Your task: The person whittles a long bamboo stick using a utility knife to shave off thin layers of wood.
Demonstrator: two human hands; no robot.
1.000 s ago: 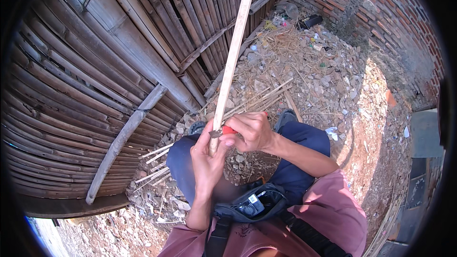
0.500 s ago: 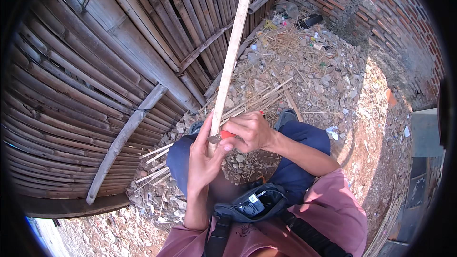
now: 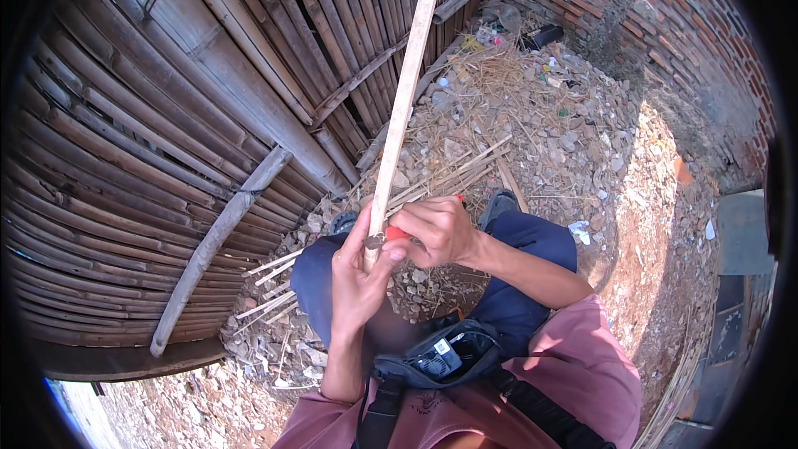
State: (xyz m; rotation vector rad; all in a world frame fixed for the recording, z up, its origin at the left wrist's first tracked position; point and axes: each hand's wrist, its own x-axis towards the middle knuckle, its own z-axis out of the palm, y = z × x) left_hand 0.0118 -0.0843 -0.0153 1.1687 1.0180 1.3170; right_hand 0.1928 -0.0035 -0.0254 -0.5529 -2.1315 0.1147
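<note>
A long pale bamboo strip (image 3: 405, 100) rises away from me, tilted slightly to the right at its far end. My left hand (image 3: 353, 287) is closed round its lower end, the thumb on the right side. In my right hand (image 3: 438, 231) is a red-handled knife (image 3: 397, 234), gripped with curled fingers. Its short dark blade lies across the strip just above my left thumb, touching or very close to it. Much of the handle is hidden by my right fingers, and the strip's bottom end is partly covered by my left palm.
Thin bamboo sticks (image 3: 465, 170) lie on the rubble beyond my hands, with more sticks (image 3: 270, 303) beside my left knee. A bamboo wall (image 3: 166, 158) leans close on the left. An open waist bag (image 3: 440, 356) sits at my lap. A brick wall (image 3: 706, 33) stands far right.
The bamboo strip's far end has shifted very slightly upward. Both hands keep nearly the same place and hold.
</note>
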